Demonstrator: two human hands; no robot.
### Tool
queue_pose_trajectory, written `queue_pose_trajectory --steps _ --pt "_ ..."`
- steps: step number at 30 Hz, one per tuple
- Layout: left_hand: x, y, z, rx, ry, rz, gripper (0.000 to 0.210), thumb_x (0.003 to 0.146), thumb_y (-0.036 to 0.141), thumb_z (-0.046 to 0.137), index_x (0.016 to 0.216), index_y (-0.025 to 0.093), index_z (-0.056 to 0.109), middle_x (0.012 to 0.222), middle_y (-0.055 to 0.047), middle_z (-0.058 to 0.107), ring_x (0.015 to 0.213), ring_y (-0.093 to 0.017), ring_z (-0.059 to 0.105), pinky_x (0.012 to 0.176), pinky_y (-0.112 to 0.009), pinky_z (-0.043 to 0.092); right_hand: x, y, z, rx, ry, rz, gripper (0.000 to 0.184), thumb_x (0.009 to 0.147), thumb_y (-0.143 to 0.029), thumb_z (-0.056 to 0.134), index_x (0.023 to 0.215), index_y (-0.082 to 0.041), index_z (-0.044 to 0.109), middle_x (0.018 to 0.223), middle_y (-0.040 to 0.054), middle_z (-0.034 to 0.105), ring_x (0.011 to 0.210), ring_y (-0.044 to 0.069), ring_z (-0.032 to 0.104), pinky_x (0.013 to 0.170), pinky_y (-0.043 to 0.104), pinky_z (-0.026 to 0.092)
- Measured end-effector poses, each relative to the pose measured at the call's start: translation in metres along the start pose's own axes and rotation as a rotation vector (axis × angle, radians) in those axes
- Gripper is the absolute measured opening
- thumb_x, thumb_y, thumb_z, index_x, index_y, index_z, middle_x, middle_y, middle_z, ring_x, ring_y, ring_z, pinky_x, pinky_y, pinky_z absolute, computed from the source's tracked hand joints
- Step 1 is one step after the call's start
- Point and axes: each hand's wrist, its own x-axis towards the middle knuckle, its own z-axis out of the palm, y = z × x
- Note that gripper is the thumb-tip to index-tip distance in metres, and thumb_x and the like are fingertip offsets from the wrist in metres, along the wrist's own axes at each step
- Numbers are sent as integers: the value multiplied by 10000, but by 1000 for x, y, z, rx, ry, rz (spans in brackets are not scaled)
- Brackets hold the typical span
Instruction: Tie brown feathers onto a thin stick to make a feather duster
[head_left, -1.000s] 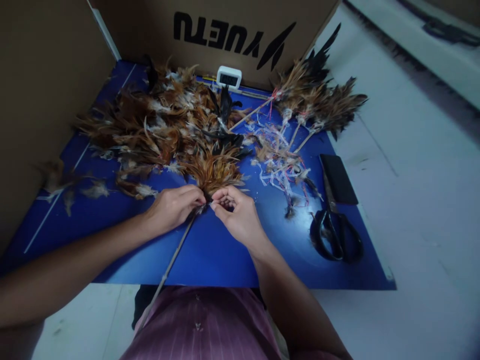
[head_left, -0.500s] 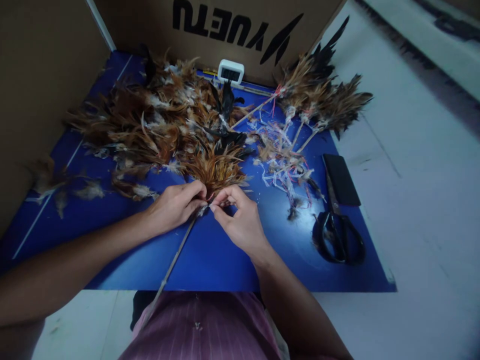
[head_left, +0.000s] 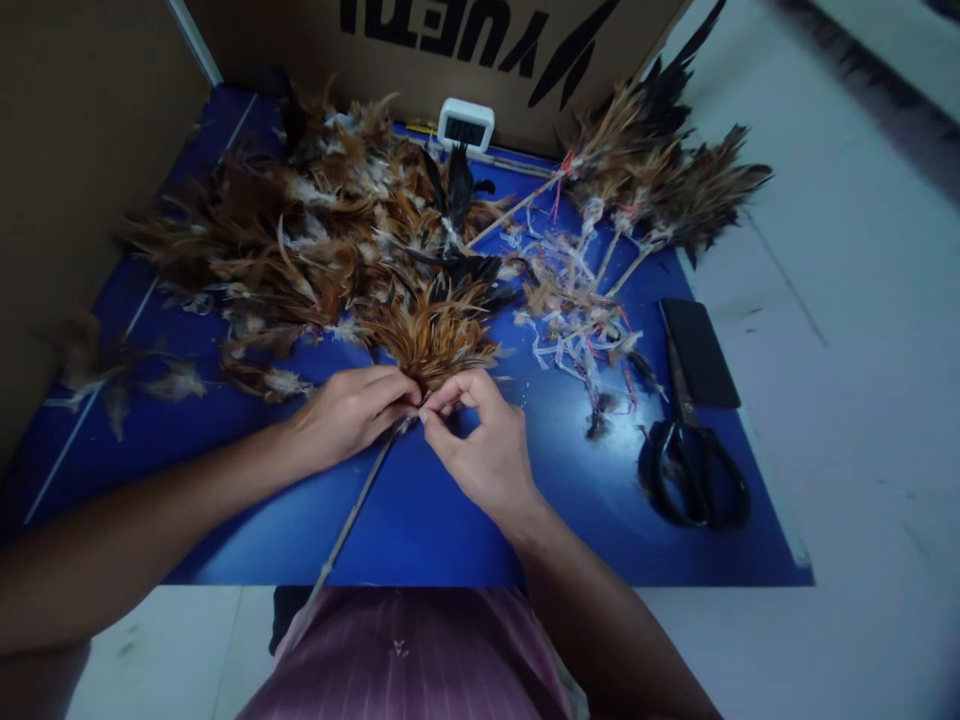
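Worktop (head_left: 465,540) blue, thinly white-lined. Feather bundle (head_left: 439,335) orange-brown, partly black. Stick (head_left: 350,520) grey-brown. Scissor handles (head_left: 703,482) black. Display unit (head_left: 466,124) white, dark-screened. Shirt (head_left: 420,660) mauve, pale-pinstriped. Carton (head_left: 495,90) brown, black-lettered.

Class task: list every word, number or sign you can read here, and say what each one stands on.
"YUETU": on the cardboard box, upside down and partly cut off by the picture's top edge; a black leaf-like logo stands beside it.
Display of the small white device: too blurred to read.
No other text is legible.
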Motion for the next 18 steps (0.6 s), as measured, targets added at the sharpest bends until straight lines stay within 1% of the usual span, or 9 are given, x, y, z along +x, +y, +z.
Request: queue_pose_trajectory --steps 4,8,11,13,15,18 --pt "-1 0 0 49 2 32 70 909 177 561 905 155 628 797 -37 674 709 -139 640 636 -228 485 -3 2 5 -73 49 -88 149 754 -122 610 812 -228 523 739 -39 634 682 120 622 695 254 513" --pt "-2 1 1 57 -3 27 87 911 166 550 906 134 631 785 -49 669 698 -144 635 634 -236 488 -5 3 9 -155 105 -227 144 787 -106 600 822 -221 521 750 -23 639 705 126 621 714 267 515" --pt "-1 2 1 34 20 39 93 912 159 543 904 136 633 798 -56 680 705 -144 641 642 -236 496 -5 2 9 -230 148 -351 134 824 -94 585 797 -212 526 718 -8 631 696 133 602 709 279 505" --pt "0 3 0 19 45 43 91 907 157 549 891 142 637 795 -53 687 707 -142 647 645 -232 496 -5 2 8 -247 168 -400 137 838 -95 580 777 -207 531 699 -3 629 690 136 595 708 282 502" --pt "1 4 -1 -8 60 16 88 899 151 564 865 143 645 772 -44 689 692 -133 648 639 -222 489 -3 3 5 -210 151 -387 121 834 -108 594 784 -206 545 712 -6 639 699 132 603 710 274 506" --pt "2 4 -4 -81 62 -71 85 882 148 593 831 145 662 741 -24 693 667 -116 649 634 -202 478 0 5 -1 -105 78 -295 129 795 -87 604 834 -207 580 769 -17 654 724 118 619 717 248 514"
